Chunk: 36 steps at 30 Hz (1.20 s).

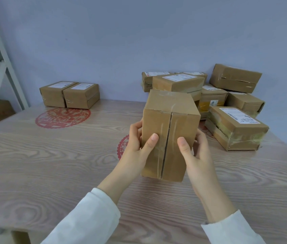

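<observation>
1. Currently left hand (135, 148) and right hand (196, 155) clasp the taped box (171, 131) at frame centre, fingers curled round its sides, thumbs on the front.
2. Done, apparently: two labelled boxes (69, 94) lined up at upper left.
3. Remaining: pile (234, 110) at right.

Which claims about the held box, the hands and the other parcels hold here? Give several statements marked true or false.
1. The left hand and right hand both grip the brown taped cardboard box. True.
2. Its near face carries a white label. False: only a taped seam shows there.
3. A pair of labelled brown boxes stands side by side at the far left of the wood-grain table. True.
4. The pile of brown parcels lies on the floor. False: it sits on the table, at the right.
5. The sleeves are black. False: they are white.
</observation>
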Each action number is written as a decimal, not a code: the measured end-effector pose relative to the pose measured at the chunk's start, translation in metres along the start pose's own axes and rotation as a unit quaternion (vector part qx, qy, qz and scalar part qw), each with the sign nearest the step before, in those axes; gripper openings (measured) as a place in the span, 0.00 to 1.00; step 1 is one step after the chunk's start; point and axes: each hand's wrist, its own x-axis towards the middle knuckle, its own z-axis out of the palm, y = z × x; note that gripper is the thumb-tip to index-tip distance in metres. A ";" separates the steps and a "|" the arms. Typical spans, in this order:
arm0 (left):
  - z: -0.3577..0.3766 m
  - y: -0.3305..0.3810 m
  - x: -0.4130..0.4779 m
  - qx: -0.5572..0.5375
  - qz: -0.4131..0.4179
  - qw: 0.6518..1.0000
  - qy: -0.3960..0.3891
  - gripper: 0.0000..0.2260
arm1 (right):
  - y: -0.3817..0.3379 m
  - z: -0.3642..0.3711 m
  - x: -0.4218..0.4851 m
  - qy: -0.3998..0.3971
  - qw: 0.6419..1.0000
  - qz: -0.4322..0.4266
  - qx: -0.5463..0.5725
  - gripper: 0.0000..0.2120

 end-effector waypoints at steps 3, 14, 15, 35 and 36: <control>-0.005 0.001 0.003 -0.014 0.009 1.000 0.010 0.17 | -0.002 0.001 0.000 -0.016 1.000 -0.012 -0.004 0.32; -0.006 -0.002 0.002 -0.017 0.011 1.000 0.019 0.22 | -0.003 -0.002 -0.001 -0.016 1.000 -0.001 0.019 0.26; -0.007 -0.003 0.003 -0.010 0.006 1.000 0.026 0.24 | -0.003 -0.002 -0.001 -0.021 1.000 -0.010 0.011 0.28; -0.022 -0.008 0.018 0.197 0.037 0.977 -0.077 0.35 | -0.006 -0.017 -0.001 -0.019 0.991 0.105 0.074 0.37; -0.022 -0.006 0.019 0.200 0.035 0.976 -0.081 0.34 | -0.007 -0.018 0.000 -0.020 0.992 0.102 0.065 0.38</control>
